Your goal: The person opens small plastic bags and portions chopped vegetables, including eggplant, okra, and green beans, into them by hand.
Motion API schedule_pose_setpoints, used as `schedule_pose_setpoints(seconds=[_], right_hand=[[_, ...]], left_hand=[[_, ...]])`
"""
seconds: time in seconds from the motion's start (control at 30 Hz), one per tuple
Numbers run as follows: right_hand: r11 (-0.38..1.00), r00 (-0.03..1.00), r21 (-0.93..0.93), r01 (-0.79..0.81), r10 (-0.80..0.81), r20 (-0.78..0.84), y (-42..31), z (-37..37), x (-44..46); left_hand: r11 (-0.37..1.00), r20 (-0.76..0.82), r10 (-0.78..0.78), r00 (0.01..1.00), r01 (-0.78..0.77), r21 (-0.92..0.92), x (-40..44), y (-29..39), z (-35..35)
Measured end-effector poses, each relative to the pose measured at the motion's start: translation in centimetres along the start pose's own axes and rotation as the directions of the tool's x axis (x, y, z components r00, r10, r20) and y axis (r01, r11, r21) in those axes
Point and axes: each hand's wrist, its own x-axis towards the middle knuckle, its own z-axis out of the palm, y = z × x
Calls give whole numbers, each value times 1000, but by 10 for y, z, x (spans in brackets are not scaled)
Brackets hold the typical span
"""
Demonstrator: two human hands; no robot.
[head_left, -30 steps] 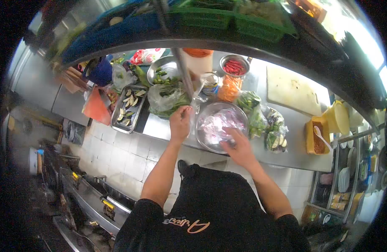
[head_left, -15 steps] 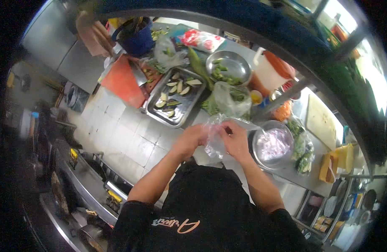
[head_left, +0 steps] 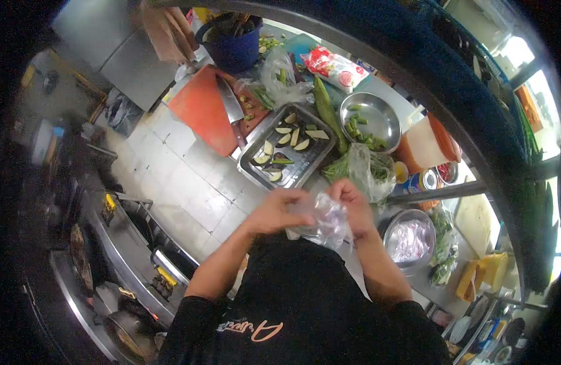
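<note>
A crumpled clear plastic bag (head_left: 330, 220) is held between my two hands, close to my body. My left hand (head_left: 280, 210) grips its left side, thumb pointing right. On the other side my right hand (head_left: 353, 204) has its fingers curled on the plastic. Just beyond them lies a metal tray (head_left: 298, 161) with cut eggplant pieces (head_left: 284, 139). Close to my right hand are a plastic bag of green beans (head_left: 367, 170) and a steel bowl (head_left: 409, 238) whose contents show through clear plastic.
A knife (head_left: 230, 103) rests on a red cutting board (head_left: 198, 112) left of the tray. Behind are a blue bucket (head_left: 231, 45), a long green vegetable (head_left: 328, 112) and a round steel bowl (head_left: 384, 112) with green pieces. A metal shelf bar (head_left: 414, 79) crosses above the counter.
The view has shifted, so the counter things appear lower and further right. Both hands still hold the plastic bag, which now looks more bunched; my left thumb now extends across it.
</note>
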Motion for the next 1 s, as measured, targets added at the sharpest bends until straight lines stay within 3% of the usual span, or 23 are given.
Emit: schedule_pose_setpoints(seconds=[0.03, 0.1, 0.17, 0.23, 0.3, 0.33, 0.4, 0.47, 0.5, 0.53, 0.57, 0.63, 0.67, 0.73, 0.83, 0.9, 0.93, 1.0], right_hand=[[1000, 1000, -14, -3, 3, -29, -5, -4, 4], [995, 995, 96, -32, 41, -88, 3, -20, 10], [992, 969, 100, -72, 93, -229, 1, -18, 18], [988, 950, 155, -7, 54, -307, 9, -20, 33], [991, 922, 131, -27, 75, -379, 12, -16, 45], [970, 940, 235, -66, 139, -311, 9, -17, 49], [947, 848, 286, 146, 29, -529, 11, -9, 67], [931, 667, 98, 352, -176, -724, 8, 10, 83], [924, 631, -281, 261, -384, -675, 4, 20, 88], [773, 617, -618, 143, -558, -555, 2, 29, 90], [505, 628, -863, 14, -676, -385, -1, 43, 90], [479, 890, -878, -16, -393, -231, 7, 106, 100], [464, 968, -885, -38, -202, -147, 20, 124, 108], [391, 997, -920, 0, -66, -28, 61, 134, 131], [577, 984, -816, -45, -116, -137, 79, 133, 143], [556, 965, -831, -16, -207, -158, 74, 125, 142], [541, 953, -841, 0, -255, -164, 71, 120, 141], [808, 938, -585, -72, -144, -315, 74, 111, 138]], left_hand=[[989, 31, -141, 989, 143, -39, -5, -9, -15], [985, -112, -25, 993, 5, -170, -16, -25, -34], [826, -226, 35, 973, -156, -542, -22, -33, -42], [717, -233, 18, 972, -175, -675, -29, -29, -56], [655, -251, -13, 968, -181, -733, -26, -29, -74], [652, -272, -37, 961, -183, -736, -23, -33, -82], [675, -327, -118, 938, -166, -719, -18, -38, -106], [773, -440, -100, 892, -209, -599, -19, -37, -128], [817, -497, -81, 864, -227, -529, -18, -35, -139], [824, -522, -86, 849, -234, -517, -19, -28, -147], [849, -526, -106, 844, -198, -489, -21, -24, -155], [896, -517, -131, 846, -122, -427, -22, -16, -166], [909, -482, -133, 866, -87, -408, -22, -7, -168], [876, -431, -100, 897, -126, -465, -22, -4, -171], [738, -357, -87, 930, -181, -650, -22, -4, -184], [554, -256, -57, 965, -182, -812, -22, 3, -197], [544, -172, -29, 985, -129, -829, -23, 8, -200], [839, 2, -62, 998, 54, -542, -19, 2, -208]])
